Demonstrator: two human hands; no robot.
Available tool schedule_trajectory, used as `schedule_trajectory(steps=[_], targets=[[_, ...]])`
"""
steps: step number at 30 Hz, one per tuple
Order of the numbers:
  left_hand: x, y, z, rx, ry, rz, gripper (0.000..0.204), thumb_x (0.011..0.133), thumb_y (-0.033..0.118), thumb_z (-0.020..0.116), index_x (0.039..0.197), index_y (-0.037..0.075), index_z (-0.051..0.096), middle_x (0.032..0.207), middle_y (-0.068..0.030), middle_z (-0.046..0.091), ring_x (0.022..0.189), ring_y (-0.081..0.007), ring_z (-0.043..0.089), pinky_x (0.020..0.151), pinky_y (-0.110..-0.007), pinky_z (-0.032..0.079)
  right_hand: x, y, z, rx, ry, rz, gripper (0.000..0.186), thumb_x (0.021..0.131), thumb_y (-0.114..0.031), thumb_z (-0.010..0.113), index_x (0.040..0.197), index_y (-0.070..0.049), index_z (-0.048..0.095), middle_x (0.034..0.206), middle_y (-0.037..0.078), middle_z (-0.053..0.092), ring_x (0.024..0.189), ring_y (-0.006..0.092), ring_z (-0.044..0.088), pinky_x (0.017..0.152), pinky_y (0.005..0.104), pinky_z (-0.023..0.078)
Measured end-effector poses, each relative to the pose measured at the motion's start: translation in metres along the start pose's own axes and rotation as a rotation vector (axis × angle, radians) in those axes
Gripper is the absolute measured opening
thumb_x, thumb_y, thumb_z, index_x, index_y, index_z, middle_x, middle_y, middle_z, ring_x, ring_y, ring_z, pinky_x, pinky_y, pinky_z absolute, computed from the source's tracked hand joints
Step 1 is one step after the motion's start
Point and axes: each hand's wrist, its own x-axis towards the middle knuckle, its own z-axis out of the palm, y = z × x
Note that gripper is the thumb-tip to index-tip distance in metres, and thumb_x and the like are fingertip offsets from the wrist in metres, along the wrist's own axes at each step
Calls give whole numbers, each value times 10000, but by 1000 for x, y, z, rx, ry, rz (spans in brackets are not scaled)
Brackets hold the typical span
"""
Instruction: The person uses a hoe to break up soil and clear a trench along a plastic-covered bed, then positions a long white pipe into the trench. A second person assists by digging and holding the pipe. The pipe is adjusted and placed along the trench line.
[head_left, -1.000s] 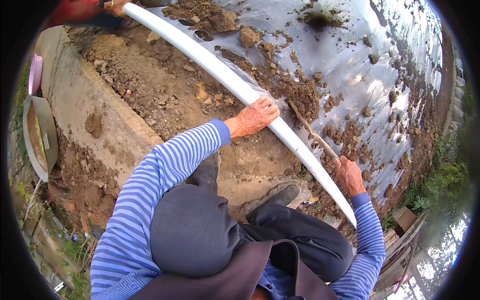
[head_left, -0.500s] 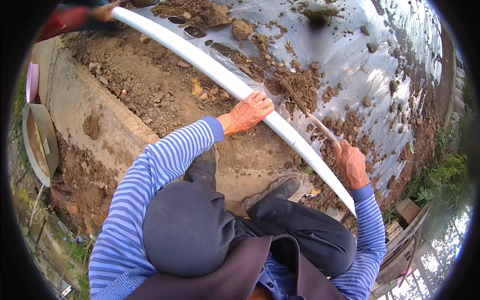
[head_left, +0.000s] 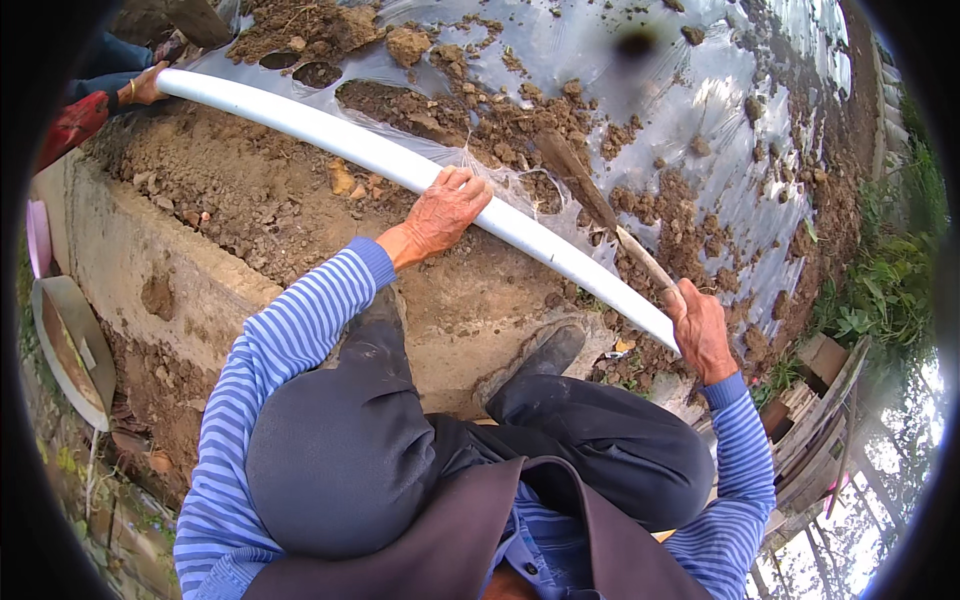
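A long white pipe [head_left: 300, 122] runs slantwise from the upper left to the middle right and looks bent by the lens. My left hand [head_left: 452, 207] grips it near its middle, fingers curled over the top. Beyond the pipe, thin clear plastic film [head_left: 715, 100] covers the soil, with a loose edge against the pipe. My right hand [head_left: 700, 330] is closed round the wooden handle of a narrow digging tool [head_left: 575, 180], just past the pipe's near end. Its flat, soil-brown blade points up and left over torn film and clods. Another person's hand [head_left: 147, 85] holds the far end of the pipe.
A low concrete edge [head_left: 180, 275] borders bare soil on the left. Beside it lie a metal basin-like container [head_left: 85, 350] and a pink basin [head_left: 38, 238]. My boots [head_left: 540, 362] stand close to the bed. Wooden boards [head_left: 815, 430] and green plants [head_left: 875, 300] lie at right.
The pipe has shifted left and its near end has risen in view, along with my left hand. In my right hand, the tool has turned to show more of its blade.
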Motion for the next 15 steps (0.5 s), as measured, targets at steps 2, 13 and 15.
schedule_trajectory(steps=[2,13,15], targets=[[-2,2,-1,-4,-6,-7,442,777,38,653,1213,5,589,1114,-133,559,1144,-331,522,1054,-482,404,-3,1,10,113,-58,-9,403,1045,-422,486,919,-43,543,777,277,625,803,501,619,697,565,476],[-7,6,2,20,-22,-22,439,786,52,639,1221,5,599,1146,-136,582,1157,-330,531,1043,-481,403,-27,33,23,-22,-74,74,375,1021,-407,534,908,-49,533,741,251,637,752,485,626,680,576,482],[-9,7,2,12,-34,-24,436,786,53,640,1217,8,596,1127,-128,575,1145,-322,528,1039,-475,403,-26,36,28,-54,-135,87,382,1023,-415,532,916,-48,547,755,259,649,772,480,643,685,563,499]])
